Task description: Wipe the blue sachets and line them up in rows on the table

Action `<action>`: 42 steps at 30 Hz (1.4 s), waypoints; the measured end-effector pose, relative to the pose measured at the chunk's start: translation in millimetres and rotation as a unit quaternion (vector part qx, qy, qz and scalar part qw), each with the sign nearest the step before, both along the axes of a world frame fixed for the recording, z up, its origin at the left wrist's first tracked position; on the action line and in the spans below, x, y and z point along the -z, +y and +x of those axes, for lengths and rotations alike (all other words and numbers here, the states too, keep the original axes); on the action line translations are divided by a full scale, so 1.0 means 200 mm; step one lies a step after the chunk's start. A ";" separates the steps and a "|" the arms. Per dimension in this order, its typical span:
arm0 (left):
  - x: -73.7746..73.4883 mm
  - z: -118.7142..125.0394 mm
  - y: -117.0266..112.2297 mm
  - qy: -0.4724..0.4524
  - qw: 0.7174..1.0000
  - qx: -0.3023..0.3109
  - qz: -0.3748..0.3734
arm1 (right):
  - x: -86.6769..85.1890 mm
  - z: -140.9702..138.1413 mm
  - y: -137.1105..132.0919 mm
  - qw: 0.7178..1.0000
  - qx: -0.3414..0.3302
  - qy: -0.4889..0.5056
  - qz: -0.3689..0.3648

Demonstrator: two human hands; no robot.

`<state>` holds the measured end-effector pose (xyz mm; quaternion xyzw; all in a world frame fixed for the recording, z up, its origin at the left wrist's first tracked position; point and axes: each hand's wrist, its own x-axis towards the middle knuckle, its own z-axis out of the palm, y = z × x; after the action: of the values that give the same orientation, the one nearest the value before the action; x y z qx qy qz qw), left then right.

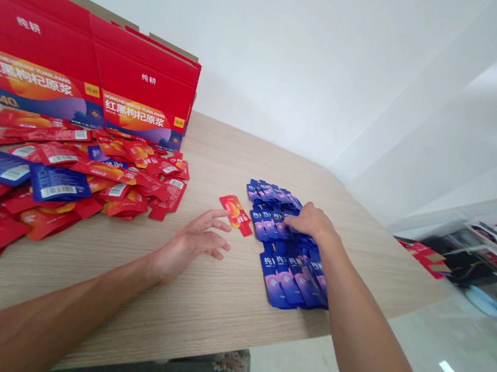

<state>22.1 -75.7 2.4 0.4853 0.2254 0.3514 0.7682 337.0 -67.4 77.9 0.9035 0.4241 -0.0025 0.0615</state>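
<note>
My left hand (pixel 194 243) rests on the wooden table (pixel 220 307) with its fingers stretched out, holding nothing, its tips just short of a single red sachet (pixel 236 214). My right hand (pixel 311 220) lies palm down on a spread of blue sachets (pixel 288 252), fingers curled onto the upper ones; I cannot make out whether it grips any. To the left lies a big loose heap of red sachets (pixel 66 176) mixed with a few blue ones (pixel 58 183).
Two red printed cartons (pixel 83 68) stand upright at the back left against a white wall. The table's right edge drops to a glossy floor, where more red packaging lies by shelving (pixel 477 260). My trouser leg shows under the near edge.
</note>
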 end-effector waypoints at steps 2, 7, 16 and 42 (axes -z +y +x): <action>0.00 0.00 0.00 0.002 1.000 0.001 0.003 | -0.01 -0.02 -0.03 1.000 -0.003 0.001 -0.009; 0.01 0.01 0.00 0.001 1.000 0.001 0.016 | 0.01 -0.02 -0.07 0.999 -0.029 -0.007 -0.038; 0.01 0.00 0.00 0.004 1.000 0.000 0.023 | 0.04 0.03 -0.06 0.998 -0.050 -0.013 -0.038; 0.06 0.04 0.00 -0.007 1.000 0.008 0.020 | -0.06 -0.27 0.01 0.988 -0.140 -0.043 0.039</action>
<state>30.3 -74.8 -8.7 0.4997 0.2092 0.3527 0.7629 282.3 -65.0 90.5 0.8360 0.5435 0.0616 0.0444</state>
